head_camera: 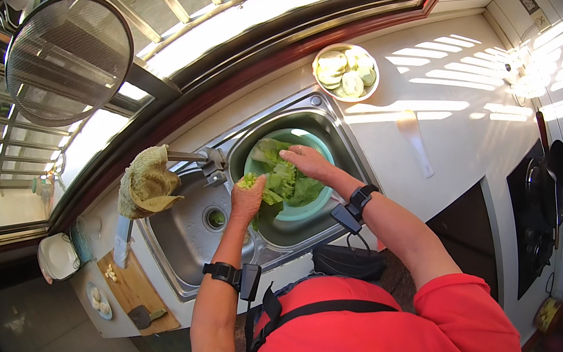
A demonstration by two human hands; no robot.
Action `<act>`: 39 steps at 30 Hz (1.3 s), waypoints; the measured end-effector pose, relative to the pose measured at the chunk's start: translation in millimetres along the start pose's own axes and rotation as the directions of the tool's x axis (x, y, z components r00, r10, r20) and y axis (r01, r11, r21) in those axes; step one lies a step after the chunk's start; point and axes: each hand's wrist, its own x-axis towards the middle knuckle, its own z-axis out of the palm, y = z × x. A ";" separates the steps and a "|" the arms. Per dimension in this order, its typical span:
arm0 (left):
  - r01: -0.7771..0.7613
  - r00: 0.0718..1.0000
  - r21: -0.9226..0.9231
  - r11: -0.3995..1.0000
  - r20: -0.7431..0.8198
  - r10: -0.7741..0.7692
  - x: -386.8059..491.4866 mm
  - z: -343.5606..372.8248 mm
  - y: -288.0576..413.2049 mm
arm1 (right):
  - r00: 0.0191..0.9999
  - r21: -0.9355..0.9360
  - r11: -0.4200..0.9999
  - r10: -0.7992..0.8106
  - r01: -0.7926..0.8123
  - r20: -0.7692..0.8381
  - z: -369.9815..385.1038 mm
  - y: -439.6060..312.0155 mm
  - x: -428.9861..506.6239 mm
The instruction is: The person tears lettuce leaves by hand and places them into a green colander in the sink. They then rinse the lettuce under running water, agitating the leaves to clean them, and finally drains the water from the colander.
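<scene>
Leafy green lettuce (283,184) lies in a pale green plastic colander (319,141) in the right basin (283,237) of a steel double sink. My left hand (249,201) grips a bunch of leaves at the colander's left rim; some hang over the edge. Over the colander, my right hand (308,162) reaches in from the right, its thumb and fingers pinching a lettuce leaf. Parts of the leaves are hidden behind both hands. Left of them is the other basin (182,247), with a bit of green in its drain (215,218).
A faucet (212,166) stands between the basins, with a cloth (146,183) over its spout. A bowl of pale sliced vegetable (346,73) and a rice paddle (416,146) are at right. Left are a cutting board (131,291) with a cleaver (141,316). A mesh strainer (69,57) hangs upper left.
</scene>
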 end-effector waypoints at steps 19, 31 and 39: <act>0.016 0.998 -0.536 0.844 -0.038 -0.044 -1.3 3.1 78.5 | 0.979 0.308 0.951 -0.057 -0.006 0.196 59.8 -30.0 -40.6; 0.102 0.978 -0.648 0.755 0.205 0.044 2.3 0.8 79.7 | 0.894 0.459 0.879 -0.096 -0.131 0.439 42.7 -33.7 -35.5; 0.200 0.972 -0.644 0.739 0.224 -0.068 4.4 -3.4 72.9 | 0.968 -0.162 0.960 -0.205 0.228 0.148 69.2 -20.7 -13.7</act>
